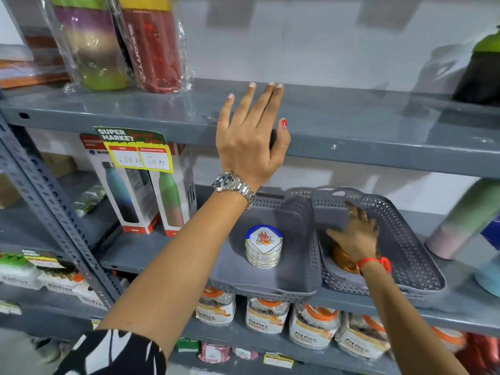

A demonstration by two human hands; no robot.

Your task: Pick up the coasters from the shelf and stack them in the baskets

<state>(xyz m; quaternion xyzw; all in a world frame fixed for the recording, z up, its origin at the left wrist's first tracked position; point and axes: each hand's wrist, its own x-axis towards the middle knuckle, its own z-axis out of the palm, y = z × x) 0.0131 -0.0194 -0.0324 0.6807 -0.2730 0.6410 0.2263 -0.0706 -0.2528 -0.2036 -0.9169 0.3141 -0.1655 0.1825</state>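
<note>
Two grey perforated baskets stand side by side on the middle shelf. The left basket (305,266) holds a neat stack of white coasters (263,246) with a blue rim and a red flower print. My right hand (354,234) reaches into the right basket (411,239), fingers spread over brown coasters (342,259) that it partly hides; whether it grips them is unclear. My left hand (251,136) is raised to the upper shelf (378,131), fingers flat on top and thumb hooked under the front edge, holding nothing.
Wrapped bottles (151,44) stand on the upper shelf at left, a dark bottle (479,69) at right. Boxed bottles (135,190) with a price tag sit left of the baskets, pastel bottles (465,220) to the right. Jars (266,315) line the shelf below.
</note>
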